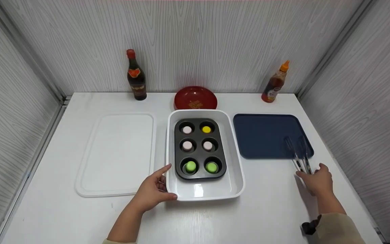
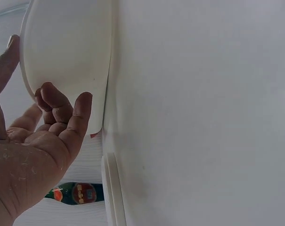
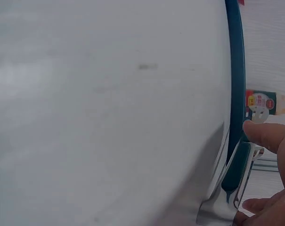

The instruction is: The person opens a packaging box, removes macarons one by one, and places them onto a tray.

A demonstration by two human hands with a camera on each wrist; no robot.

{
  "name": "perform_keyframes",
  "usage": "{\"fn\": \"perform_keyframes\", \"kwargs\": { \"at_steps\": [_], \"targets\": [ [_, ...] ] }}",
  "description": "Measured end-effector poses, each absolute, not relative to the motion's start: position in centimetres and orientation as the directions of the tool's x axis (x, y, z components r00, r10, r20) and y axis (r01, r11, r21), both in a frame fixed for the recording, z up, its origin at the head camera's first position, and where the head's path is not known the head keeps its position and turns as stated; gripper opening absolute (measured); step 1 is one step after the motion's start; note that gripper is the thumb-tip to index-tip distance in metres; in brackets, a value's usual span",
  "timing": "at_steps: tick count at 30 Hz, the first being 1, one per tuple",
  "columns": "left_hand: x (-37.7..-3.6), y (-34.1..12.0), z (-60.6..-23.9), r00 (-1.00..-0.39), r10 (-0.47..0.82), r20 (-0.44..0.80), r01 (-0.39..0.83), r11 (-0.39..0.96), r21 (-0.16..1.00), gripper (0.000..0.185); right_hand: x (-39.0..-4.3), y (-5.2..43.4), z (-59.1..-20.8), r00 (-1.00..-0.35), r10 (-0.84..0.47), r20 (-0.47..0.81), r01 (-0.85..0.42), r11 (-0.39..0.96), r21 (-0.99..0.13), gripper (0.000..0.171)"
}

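Left hand (image 1: 152,192) loosely cupped white dish (image 1: 237,176) corner, steadying it; right hand (image 1: 315,179) pinched tongs (image 1: 298,154) at handle end.

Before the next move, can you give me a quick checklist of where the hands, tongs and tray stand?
1. Left hand steadies the white dish at its near left corner: ok.
2. Right hand on the tongs: touching the handle end; firm grip cannot tell.
3. Tongs lie partly on the blue tray: ok.
4. Muffin tin sits flat in the dish: ok.
5. All six cups filled: ok.
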State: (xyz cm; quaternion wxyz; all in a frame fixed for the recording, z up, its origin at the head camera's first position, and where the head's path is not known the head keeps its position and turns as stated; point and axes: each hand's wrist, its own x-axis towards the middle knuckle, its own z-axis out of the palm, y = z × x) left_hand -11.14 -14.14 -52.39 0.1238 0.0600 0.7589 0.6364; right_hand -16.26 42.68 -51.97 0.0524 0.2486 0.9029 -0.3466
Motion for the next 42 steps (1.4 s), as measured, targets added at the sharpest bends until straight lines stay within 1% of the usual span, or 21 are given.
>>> {"fn": "perform_keyframes", "kwargs": {
  "at_steps": [6, 10, 15, 20, 23, 26, 31, 38, 42],
  "targets": [
    [-11.0, -14.2, -52.3, -0.964, 0.238, -0.116, -0.084, 0.143, 0.986, 0.116, -15.8, 42.8, -52.2, -0.889, 0.372, -0.267, 0.455, 0.642, -0.617, 0.108],
    [-10.9, -14.2, -52.4, -0.965, 0.236, -0.116, -0.087, 0.129, 0.988, 0.118, -15.4, 42.9, -52.3, -0.902, 0.347, -0.256, 0.430, 0.679, -0.596, 0.103],
    [-10.9, -14.4, -52.5, -0.965, 0.232, -0.121, -0.095, 0.119, 0.988, 0.121, -14.9, 42.9, -52.5, -0.915, 0.325, -0.239, 0.403, 0.721, -0.563, 0.092],
    [-10.9, -14.4, -52.4, -0.967, 0.220, -0.130, -0.104, 0.125, 0.987, 0.131, -14.8, 42.8, -52.8, -0.925, 0.318, -0.206, 0.379, 0.748, -0.545, 0.076],
    [-10.9, -14.3, -52.4, -0.968, 0.217, -0.127, -0.098, 0.136, 0.986, 0.134, -14.8, 42.9, -53.0, -0.927, 0.328, -0.184, 0.374, 0.759, -0.533, 0.070],
    [-10.9, -14.2, -52.3, -0.967, 0.225, -0.119, -0.091, 0.132, 0.987, 0.129, -14.6, 42.9, -53.1, -0.924, 0.347, -0.162, 0.378, 0.754, -0.537, 0.067],
    [-10.9, -14.2, -52.3, -0.964, 0.232, -0.127, -0.097, 0.136, 0.986, 0.118, -14.3, 42.9, -53.3, -0.907, 0.401, -0.127, 0.395, 0.708, -0.585, 0.062],
    [-11.0, -14.2, -52.4, -0.964, 0.230, -0.133, -0.100, 0.150, 0.984, 0.116, -14.2, 42.8, -53.1, -0.896, 0.429, -0.118, 0.406, 0.679, -0.612, 0.060],
    [-11.1, -14.1, -52.4, -0.963, 0.239, -0.125, -0.091, 0.149, 0.985, 0.115, -14.2, 42.7, -53.1, -0.886, 0.459, -0.064, 0.394, 0.675, -0.624, 0.057]
  ]
}}
